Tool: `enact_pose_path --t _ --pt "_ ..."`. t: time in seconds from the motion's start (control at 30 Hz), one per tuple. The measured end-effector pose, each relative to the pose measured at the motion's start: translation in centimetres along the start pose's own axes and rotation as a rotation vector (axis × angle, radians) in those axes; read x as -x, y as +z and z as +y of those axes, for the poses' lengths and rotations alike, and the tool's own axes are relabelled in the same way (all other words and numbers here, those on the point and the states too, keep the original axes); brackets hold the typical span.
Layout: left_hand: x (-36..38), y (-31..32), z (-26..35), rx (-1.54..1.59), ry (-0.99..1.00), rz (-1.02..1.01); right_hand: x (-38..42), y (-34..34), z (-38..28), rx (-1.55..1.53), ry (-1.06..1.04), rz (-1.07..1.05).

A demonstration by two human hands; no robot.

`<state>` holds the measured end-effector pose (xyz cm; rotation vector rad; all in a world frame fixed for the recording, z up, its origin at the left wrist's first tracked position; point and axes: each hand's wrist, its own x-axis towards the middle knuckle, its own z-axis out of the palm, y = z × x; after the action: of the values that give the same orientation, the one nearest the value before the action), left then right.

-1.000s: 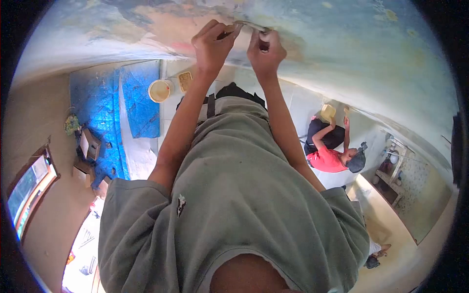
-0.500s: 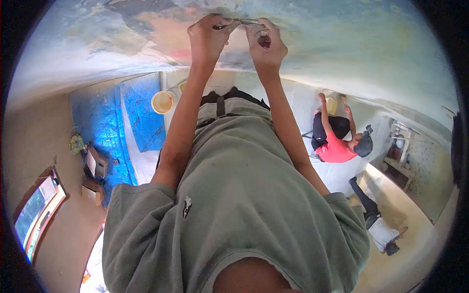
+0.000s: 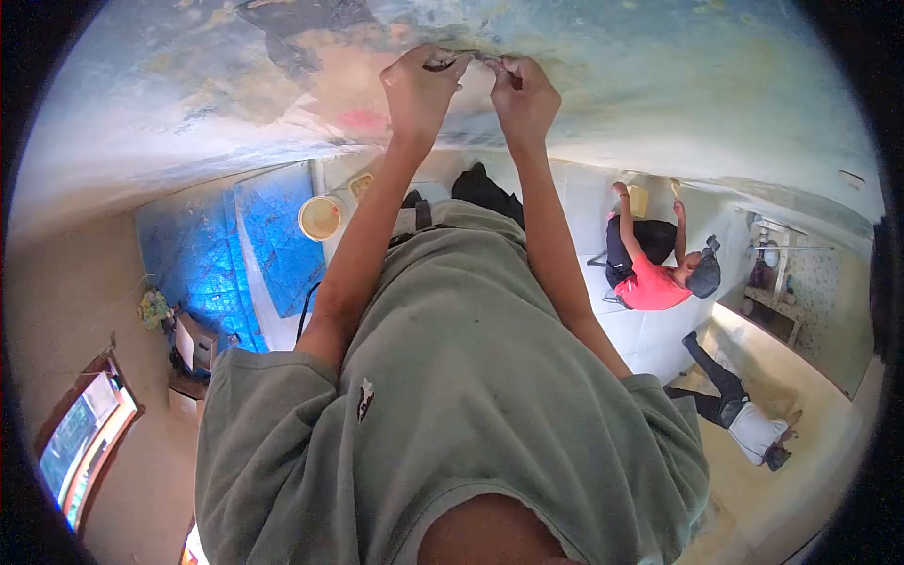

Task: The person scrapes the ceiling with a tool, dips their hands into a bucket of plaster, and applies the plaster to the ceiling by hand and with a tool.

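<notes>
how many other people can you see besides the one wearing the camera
2: a person in a red shirt, seated at the right of the picture, and a person in a pale shirt, farther down at lower right. Others may be hidden.

A blue tarp lies near a pale bucket, with a window at left, while a person in red sits near a person in white.

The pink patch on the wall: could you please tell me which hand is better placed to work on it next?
Probably the left hand: it is up at the wall, nearer the pink patch; the right hand is beyond it. Both seem occupied.
</notes>
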<state>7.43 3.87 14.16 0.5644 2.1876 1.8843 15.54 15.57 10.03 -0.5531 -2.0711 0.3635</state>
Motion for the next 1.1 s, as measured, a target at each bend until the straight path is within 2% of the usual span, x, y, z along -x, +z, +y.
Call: enact_pose_path --t 0.03,0.1,0.13,0.2,0.33,0.4,0.5,0.6,0.73,0.83,0.9,0.93,1.0,1.1 --pt "0.0 0.2 0.2 0.002 -0.002 -0.003 -0.1 -0.1 -0.1 0.004 0.001 -0.001" --pt "-0.2 0.4 0.3 0.137 0.145 0.033 -0.6 -0.2 -0.4 -0.067 -0.006 0.032" --pt "-0.4 0.4 -0.1 0.139 0.140 0.034 -0.7 -0.2 -0.6 -0.065 -0.006 0.027" --pt "-1.1 0.6 -1.1 0.014 0.322 0.038 -0.8 -0.2 -0.9 -0.039 0.015 0.041" --pt "-0.2 0.9 -0.9 0.065 0.211 0.058 -0.4 -0.5 -0.7 -0.055 0.079 0.008" --pt "-0.3 0.8 -0.3 0.160 0.126 0.045 -0.5 -0.5 -0.4 -0.024 -0.049 0.039" --pt "-0.6 0.4 -0.2 0.041 0.230 0.031 -1.3 -0.1 0.1 -0.027 -0.166 0.082" --pt "-0.7 0.4 0.3 0.050 0.307 0.053 -1.6 -0.9 -0.4 0.000 -0.116 0.065" --pt "-0.7 0.7 0.7 0.009 0.294 0.069 -3.5 -1.5 -1.7 -0.003 -0.163 0.118" --pt "0.1 1.4 -0.4 0.059 0.259 0.097 -1.3 -0.8 -0.2 -0.039 -0.124 0.061" --pt "0.6 1.3 -0.5 0.095 -0.106 0.002 -0.5 -0.3 0.2 0.069 -0.100 -0.020" --pt "0.5 1.5 -1.0 0.096 -0.102 -0.001 -0.5 -0.3 0.2 0.071 -0.101 -0.016" --pt "0.2 1.8 -1.2 0.013 0.240 0.083 -0.5 -0.4 0.0 0.065 -0.109 -0.016" --pt "0.1 1.1 0.1 -0.064 0.341 0.079 -1.5 -0.4 -0.1 0.099 -0.148 0.043"
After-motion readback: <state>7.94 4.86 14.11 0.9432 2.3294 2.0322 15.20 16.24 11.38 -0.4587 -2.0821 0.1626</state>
